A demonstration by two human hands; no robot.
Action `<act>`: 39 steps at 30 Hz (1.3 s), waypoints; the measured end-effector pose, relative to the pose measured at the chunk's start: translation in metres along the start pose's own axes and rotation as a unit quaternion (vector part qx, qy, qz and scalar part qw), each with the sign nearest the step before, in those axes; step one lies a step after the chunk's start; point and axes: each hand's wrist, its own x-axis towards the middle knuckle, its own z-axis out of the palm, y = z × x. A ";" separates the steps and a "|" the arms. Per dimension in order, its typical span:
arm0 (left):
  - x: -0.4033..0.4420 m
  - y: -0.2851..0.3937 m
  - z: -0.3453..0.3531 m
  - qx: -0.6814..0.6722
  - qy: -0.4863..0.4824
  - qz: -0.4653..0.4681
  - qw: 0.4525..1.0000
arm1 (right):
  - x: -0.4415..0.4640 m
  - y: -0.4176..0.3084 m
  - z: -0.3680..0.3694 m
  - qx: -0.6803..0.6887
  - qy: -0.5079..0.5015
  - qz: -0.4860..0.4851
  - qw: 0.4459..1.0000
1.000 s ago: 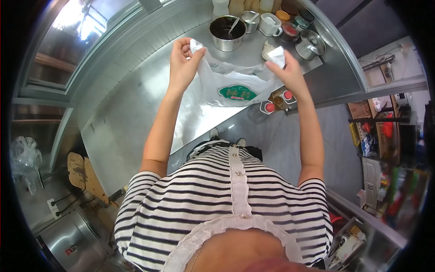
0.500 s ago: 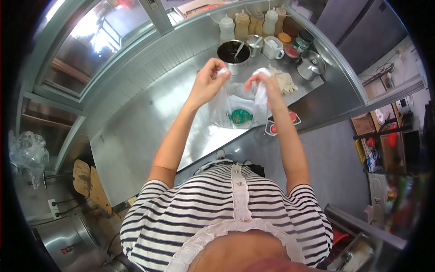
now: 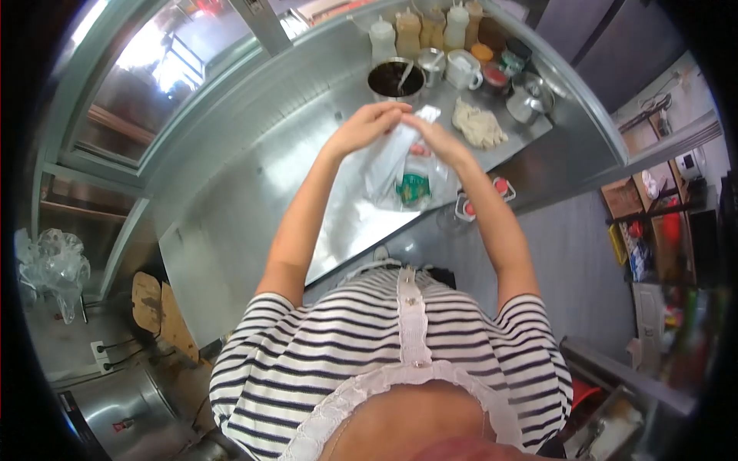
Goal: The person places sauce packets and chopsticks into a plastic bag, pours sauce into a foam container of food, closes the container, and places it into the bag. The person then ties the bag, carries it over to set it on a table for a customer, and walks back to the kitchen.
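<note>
A white, partly clear plastic bag (image 3: 390,165) with a green printed label hangs gathered over the front edge area of the metal counter. My left hand (image 3: 364,127) is closed on the top of the bag from the left. Meeting it at the fingertips, my right hand (image 3: 438,144) grips the bag's other side, with some fingers showing behind the clear plastic. Just beyond both hands stands a metal pot (image 3: 396,79) of dark contents with a spoon in it.
On the metal counter (image 3: 254,200), a crumpled beige cloth (image 3: 478,124) lies right of the hands. Squeeze bottles (image 3: 408,33), a white container (image 3: 463,71), jars and a lidded pot (image 3: 529,100) line the back. Red-capped bottles (image 3: 470,207) stand beyond the counter's front edge.
My hands have come together from wide apart, and the bag's stretched opening has narrowed and bunched up. The view has shifted, showing more of the bottles and the cloth.
</note>
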 end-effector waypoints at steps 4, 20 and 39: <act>-0.007 -0.022 0.005 0.007 0.055 -0.007 0.998 | 0.009 0.009 -0.003 0.105 -0.075 -0.031 0.991; -0.009 -0.069 0.029 -0.011 0.041 0.006 0.999 | 0.003 0.022 -0.012 -0.035 -0.034 -0.128 0.991; 0.003 -0.077 0.024 -0.272 0.232 -0.170 0.918 | -0.012 0.051 0.005 -0.568 0.304 -0.472 0.601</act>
